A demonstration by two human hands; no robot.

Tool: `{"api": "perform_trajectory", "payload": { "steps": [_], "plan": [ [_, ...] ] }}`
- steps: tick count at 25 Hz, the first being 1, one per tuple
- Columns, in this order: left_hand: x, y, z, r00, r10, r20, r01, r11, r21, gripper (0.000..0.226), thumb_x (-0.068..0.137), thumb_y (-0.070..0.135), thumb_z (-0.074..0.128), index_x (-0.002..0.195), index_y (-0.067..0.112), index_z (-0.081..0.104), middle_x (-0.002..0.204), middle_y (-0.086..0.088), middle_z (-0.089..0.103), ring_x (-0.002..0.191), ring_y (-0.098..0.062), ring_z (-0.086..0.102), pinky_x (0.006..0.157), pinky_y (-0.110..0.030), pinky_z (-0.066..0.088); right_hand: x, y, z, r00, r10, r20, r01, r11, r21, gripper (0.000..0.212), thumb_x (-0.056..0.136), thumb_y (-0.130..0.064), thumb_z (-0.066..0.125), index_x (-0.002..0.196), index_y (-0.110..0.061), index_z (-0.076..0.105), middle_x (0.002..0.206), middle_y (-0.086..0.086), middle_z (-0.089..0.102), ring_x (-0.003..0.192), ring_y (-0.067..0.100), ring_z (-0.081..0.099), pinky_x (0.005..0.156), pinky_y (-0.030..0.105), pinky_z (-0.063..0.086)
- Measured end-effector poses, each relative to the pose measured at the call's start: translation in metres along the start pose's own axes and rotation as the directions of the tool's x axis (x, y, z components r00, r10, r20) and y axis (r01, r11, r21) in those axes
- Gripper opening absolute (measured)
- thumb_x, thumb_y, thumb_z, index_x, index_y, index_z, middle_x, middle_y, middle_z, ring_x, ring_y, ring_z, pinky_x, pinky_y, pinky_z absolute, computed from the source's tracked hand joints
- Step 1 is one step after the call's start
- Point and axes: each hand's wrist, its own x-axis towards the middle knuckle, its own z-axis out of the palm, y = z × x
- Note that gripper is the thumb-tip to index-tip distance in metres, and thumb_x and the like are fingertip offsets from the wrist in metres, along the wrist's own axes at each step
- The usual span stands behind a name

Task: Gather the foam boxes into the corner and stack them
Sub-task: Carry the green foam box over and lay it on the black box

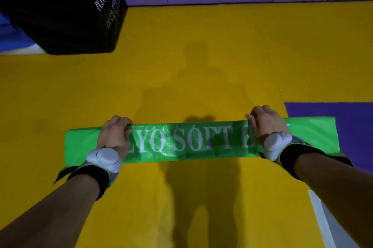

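Fingers [119,121] curl behind green box [191,142], apparently gripping.

My forearms are bare, no sleeves, coming in from the lower corners of the frame. Each wrist has a black strap with grey, lime-edged trim. A rounded white plastic pod sits at the back of my left hand [115,136] and my right hand [266,126], kinda lumpy, two lobes each.

The green box [201,141] has big white letters that say "PLYO SOFT BOX", but two hands cover the first and last letters. The black box [66,9] says "PLYO SOFT BOX" in small white letters on its side.
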Motion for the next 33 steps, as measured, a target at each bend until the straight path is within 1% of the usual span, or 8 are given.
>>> {"api": "perform_trajectory", "payload": {
  "steps": [6, 9, 11, 14, 18, 22, 26, 33],
  "plan": [
    [0.064, -0.006, 0.0, 1.0, 0.027, -0.015, -0.028, 0.994, -0.104, 0.021, 0.092, 0.01, 0.054, 0.109, 0.0, 0.063, 0.111, -0.024, 0.058, 0.102, -0.044, 0.05, 0.081, -0.049, 0.042, 0.056, -0.005, 0.011, 0.97, -0.183, -0.162, 0.149, 0.968, -0.204, 0.05, 0.092, -0.05, 0.035, 0.081, -0.005, 0.053, 0.079, 0.019, 0.054, 0.068, 0.035, 0.048, 0.063, 0.04, 0.03],
    [0.1, -0.001, -0.005, 0.999, 0.031, 0.03, -0.026, 0.986, -0.164, 0.052, 0.08, 0.047, 0.042, 0.1, 0.003, 0.062, 0.102, -0.019, 0.058, 0.098, -0.036, 0.05, 0.085, -0.042, 0.037, 0.095, -0.008, 0.011, 0.969, -0.14, -0.202, 0.11, 0.982, -0.153, 0.046, 0.095, -0.043, 0.037, 0.078, -0.004, 0.054, 0.079, 0.021, 0.056, 0.069, 0.037, 0.05, 0.064, 0.041, 0.03],
    [0.128, -0.004, -0.004, 0.999, 0.043, 0.013, -0.041, 0.99, -0.134, 0.054, 0.079, 0.052, 0.04, 0.095, 0.006, 0.061, 0.096, -0.015, 0.057, 0.095, -0.032, 0.05, 0.086, -0.039, 0.032, 0.126, -0.016, 0.014, 0.975, -0.047, -0.216, 0.021, 0.992, -0.122, 0.048, 0.097, -0.043, 0.032, 0.076, -0.007, 0.054, 0.08, 0.02, 0.058, 0.072, 0.037, 0.051, 0.066, 0.042, 0.032],
    [0.156, 0.0, 0.003, 0.999, 0.044, -0.014, -0.044, 0.999, -0.014, 0.049, 0.081, 0.055, 0.039, 0.091, 0.01, 0.058, 0.092, -0.011, 0.058, 0.091, -0.031, 0.05, 0.083, -0.039, 0.031, 0.155, -0.021, 0.015, 0.982, 0.019, -0.188, -0.044, 0.991, -0.129, 0.041, 0.096, -0.041, 0.034, 0.081, -0.013, 0.059, 0.089, 0.016, 0.063, 0.079, 0.038, 0.054, 0.071, 0.042, 0.033],
    [0.204, 0.005, 0.01, 0.999, 0.036, -0.014, -0.033, 0.99, 0.134, 0.051, 0.087, 0.062, 0.03, 0.084, 0.016, 0.054, 0.079, -0.002, 0.053, 0.078, -0.027, 0.047, 0.075, -0.039, 0.032, 0.202, -0.02, 0.012, 0.991, -0.011, -0.13, -0.003, 0.994, -0.111, 0.047, 0.092, -0.052, 0.024, 0.07, -0.023, 0.055, 0.071, 0.009, 0.062, 0.054, 0.028, 0.046, 0.06, 0.035, 0.032],
    [0.255, 0.012, 0.016, 0.998, -0.013, 0.063, 0.003, 0.989, 0.15, 0.043, 0.093, 0.058, 0.028, 0.07, 0.025, 0.046, 0.058, 0.002, 0.04, 0.061, -0.026, 0.041, 0.066, -0.035, 0.031, 0.254, -0.01, 0.019, 0.996, 0.062, -0.059, -0.073, 0.979, -0.191, 0.048, 0.093, -0.055, 0.028, 0.078, -0.026, 0.064, 0.058, 0.001, 0.048, 0.046, 0.023, 0.038, 0.048, 0.025, 0.025],
    [0.281, 0.012, 0.018, 0.986, -0.032, 0.161, 0.0, 0.982, 0.189, 0.042, 0.096, 0.055, 0.027, 0.07, 0.031, 0.05, 0.052, 0.005, 0.047, 0.047, -0.014, 0.042, 0.048, -0.029, 0.026, 0.283, -0.01, 0.022, 0.995, 0.104, 0.013, -0.095, 0.949, -0.301, 0.052, 0.093, -0.055, 0.032, 0.055, -0.025, 0.051, 0.045, -0.008, 0.04, 0.037, 0.014, 0.035, 0.044, 0.019, 0.016],
    [0.282, 0.018, -0.015, 0.987, -0.027, 0.157, -0.01, 0.974, 0.228, 0.052, 0.098, 0.049, 0.027, 0.055, 0.022, 0.041, 0.048, 0.001, 0.041, 0.043, -0.018, 0.039, 0.049, -0.03, 0.027, 0.29, -0.023, 0.0, 0.995, 0.076, 0.061, -0.051, 0.941, -0.334, 0.053, 0.092, -0.055, 0.029, 0.05, -0.025, 0.043, 0.043, -0.009, 0.042, 0.035, 0.011, 0.038, 0.043, 0.017, 0.016]
  ]
}}
